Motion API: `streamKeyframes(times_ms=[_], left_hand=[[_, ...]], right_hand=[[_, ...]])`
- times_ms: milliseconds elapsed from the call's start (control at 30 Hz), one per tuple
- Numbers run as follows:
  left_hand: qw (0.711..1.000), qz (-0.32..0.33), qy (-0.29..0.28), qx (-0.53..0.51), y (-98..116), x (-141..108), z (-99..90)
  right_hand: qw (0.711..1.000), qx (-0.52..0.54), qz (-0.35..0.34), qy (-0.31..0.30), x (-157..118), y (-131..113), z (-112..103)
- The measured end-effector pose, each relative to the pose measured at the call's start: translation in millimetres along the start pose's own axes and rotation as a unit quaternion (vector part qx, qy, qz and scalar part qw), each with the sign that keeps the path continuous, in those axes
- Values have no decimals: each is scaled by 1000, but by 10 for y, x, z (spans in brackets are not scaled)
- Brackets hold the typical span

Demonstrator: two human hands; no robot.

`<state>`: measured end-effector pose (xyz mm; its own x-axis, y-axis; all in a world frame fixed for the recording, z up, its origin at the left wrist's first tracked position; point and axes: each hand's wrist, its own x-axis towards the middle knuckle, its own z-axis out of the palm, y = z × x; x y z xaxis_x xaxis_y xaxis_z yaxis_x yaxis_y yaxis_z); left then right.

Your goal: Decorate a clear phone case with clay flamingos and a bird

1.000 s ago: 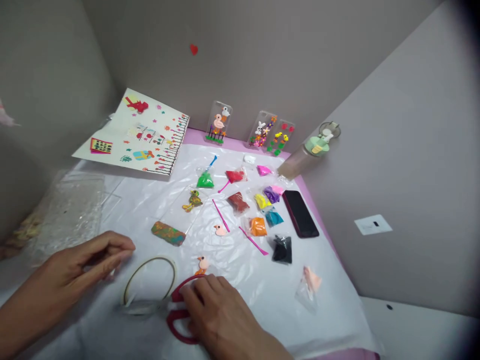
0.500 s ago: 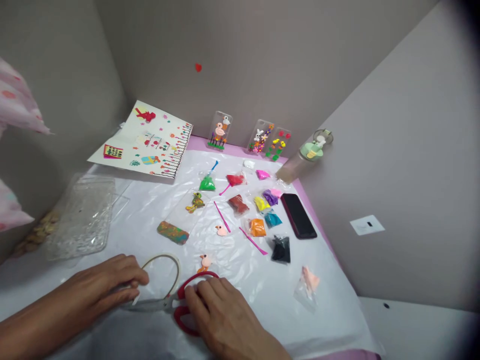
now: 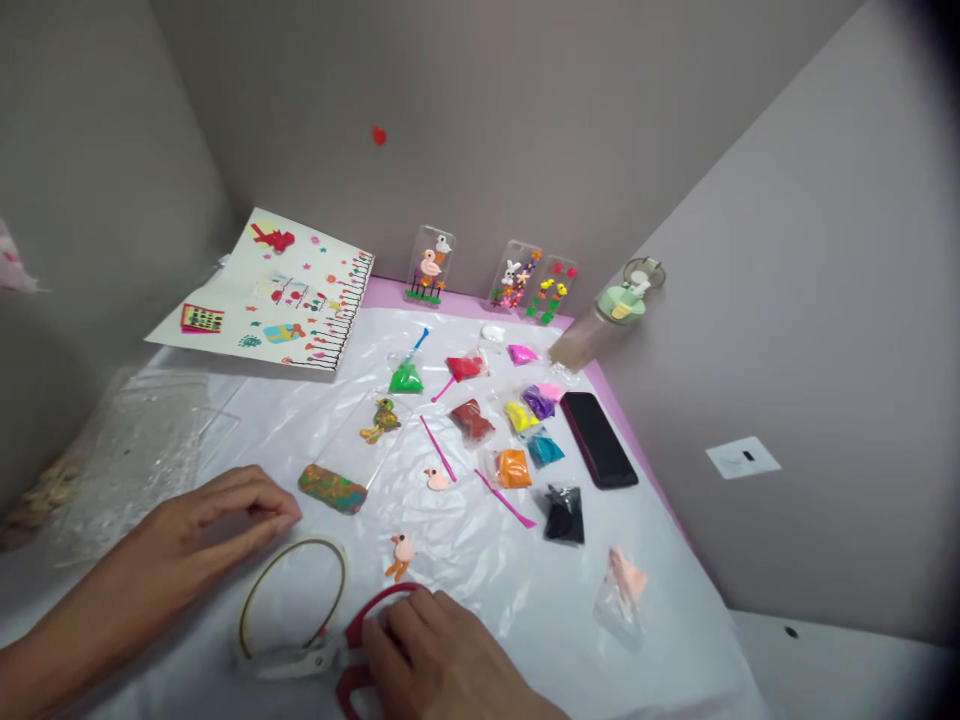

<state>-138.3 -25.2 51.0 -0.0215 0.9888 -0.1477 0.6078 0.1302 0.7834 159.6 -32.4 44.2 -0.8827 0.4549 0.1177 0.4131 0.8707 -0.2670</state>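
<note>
Left of the red-handled scissors (image 3: 375, 602), the person's left hand (image 3: 221, 515) sits over the white plastic sheet (image 3: 465, 590), its fingers curled and closed together, with nothing visibly held. Just below that hand, a roll of clear tape (image 3: 300, 543) lies flat, and the scissors' metal blades (image 3: 292, 660) rest across its lower edge. The person's right hand (image 3: 439, 662) lies on the scissors' handle, its fingers closed together over the upper loop and touching it; whether they truly grip cannot be told.

Above the scissors stand a flamingo figure (image 3: 401, 555), a multicoloured clay slab (image 3: 332, 490), and a clear phone case (image 3: 360, 440) bearing a clay bird. Farther beyond them lie a decorated paper sheet (image 3: 262, 290) and 3 more decorated phone cases (image 3: 430, 265), propped upright against the wall. Right of the scissors, small bags of coloured clay (image 3: 514, 468) and 2 pink tools (image 3: 504, 498) are scattered. Farther right lie a black smartphone (image 3: 598, 440), a clear bag of peach clay (image 3: 622, 600), and a green-capped bottle (image 3: 596, 325).
</note>
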Motion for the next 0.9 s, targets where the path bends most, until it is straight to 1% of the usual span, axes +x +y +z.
streamKeyframes(times_ms=[67,100,233,333,433,533,633,767,900], left_hand=[[1000,-11,12,-26,105,125,45],[999,-11,9,-41,158,189,74],[998,-2,6,-62,300,415,194],[997,14,34,-69,265,542,290],[996,23,64,-54,128,637,394],[997,47,64,-14,-9,695,474],[995,70,59,25,-75,715,504],[995,70,56,44,-68,717,492],[996,62,52,35,-51,723,495]], right_hand=[[999,32,17,6,30,26,-10],[998,50,33,6,59,50,-46],[985,110,135,5,283,268,-275],[974,124,188,16,533,509,-345],[972,78,220,10,746,698,-247],[979,21,205,7,835,778,-80],[985,-6,172,8,823,791,27],[988,-6,151,-4,802,789,48],[991,-29,129,31,828,776,55]])
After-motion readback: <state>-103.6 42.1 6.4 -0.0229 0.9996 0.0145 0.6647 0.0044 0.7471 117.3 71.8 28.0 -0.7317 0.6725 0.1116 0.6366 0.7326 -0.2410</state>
